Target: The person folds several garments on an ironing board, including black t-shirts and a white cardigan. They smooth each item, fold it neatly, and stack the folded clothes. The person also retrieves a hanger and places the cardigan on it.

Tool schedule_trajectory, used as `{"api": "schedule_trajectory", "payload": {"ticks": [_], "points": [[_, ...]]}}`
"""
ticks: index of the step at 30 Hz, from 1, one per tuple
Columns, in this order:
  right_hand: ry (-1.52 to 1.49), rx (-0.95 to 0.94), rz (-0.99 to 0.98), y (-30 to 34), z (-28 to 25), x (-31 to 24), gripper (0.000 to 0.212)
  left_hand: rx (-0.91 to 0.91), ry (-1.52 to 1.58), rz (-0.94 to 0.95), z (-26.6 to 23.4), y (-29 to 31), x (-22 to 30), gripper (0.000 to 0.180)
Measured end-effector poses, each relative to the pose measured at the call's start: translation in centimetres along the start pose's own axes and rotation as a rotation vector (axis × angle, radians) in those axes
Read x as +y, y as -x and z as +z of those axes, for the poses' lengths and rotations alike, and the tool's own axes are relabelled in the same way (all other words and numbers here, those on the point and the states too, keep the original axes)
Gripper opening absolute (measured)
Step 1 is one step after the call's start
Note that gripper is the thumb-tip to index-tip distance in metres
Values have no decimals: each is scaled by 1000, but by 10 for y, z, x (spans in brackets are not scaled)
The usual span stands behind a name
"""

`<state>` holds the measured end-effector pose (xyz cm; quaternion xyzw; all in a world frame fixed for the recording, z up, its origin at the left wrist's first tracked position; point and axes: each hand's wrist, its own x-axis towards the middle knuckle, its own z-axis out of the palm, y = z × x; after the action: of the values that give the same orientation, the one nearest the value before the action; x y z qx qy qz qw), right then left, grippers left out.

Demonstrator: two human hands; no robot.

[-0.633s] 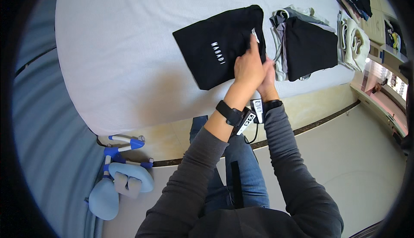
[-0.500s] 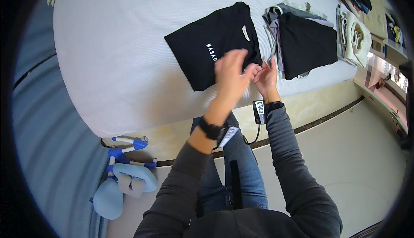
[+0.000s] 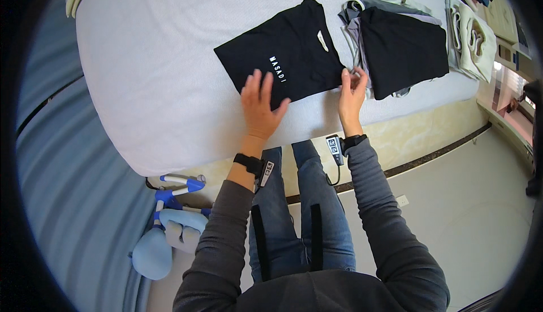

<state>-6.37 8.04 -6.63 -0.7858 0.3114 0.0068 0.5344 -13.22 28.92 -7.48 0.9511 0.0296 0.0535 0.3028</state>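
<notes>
At the bottom of the frame were my grey sleeves (image 3: 390,221), with my jeans (image 3: 328,221) between them. My left hand (image 3: 260,108), in the middle of the frame, was open, fingers spread at the near edge of a folded black shirt (image 3: 300,46). The shirt lay upper centre on the pale bed (image 3: 158,57), its white label facing up. My right hand (image 3: 352,100) was half curled at the shirt's lower right corner; I couldn't tell whether thumb and finger pinched the cloth. Just right lay a pile topped by a black garment (image 3: 404,52), then a cream folded garment (image 3: 476,43). At the upper right edge stood a light cabinet (image 3: 500,12), its contents too dim to make out.
</notes>
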Motion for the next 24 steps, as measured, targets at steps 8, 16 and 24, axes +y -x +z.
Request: {"api": "schedule_trajectory", "payload": {"ticks": [8, 16, 24], "points": [[652, -345, -513, -20, -15, 8, 21, -337, -307, 91, -7, 13, -37, 70], [551, -141, -801, 12, 14, -22, 46, -65, 64, 234, -35, -27, -24, 49], [932, -521, -841, 3, 76, 10, 65, -238, -317, 304, 11, -101, -77, 57]]}}
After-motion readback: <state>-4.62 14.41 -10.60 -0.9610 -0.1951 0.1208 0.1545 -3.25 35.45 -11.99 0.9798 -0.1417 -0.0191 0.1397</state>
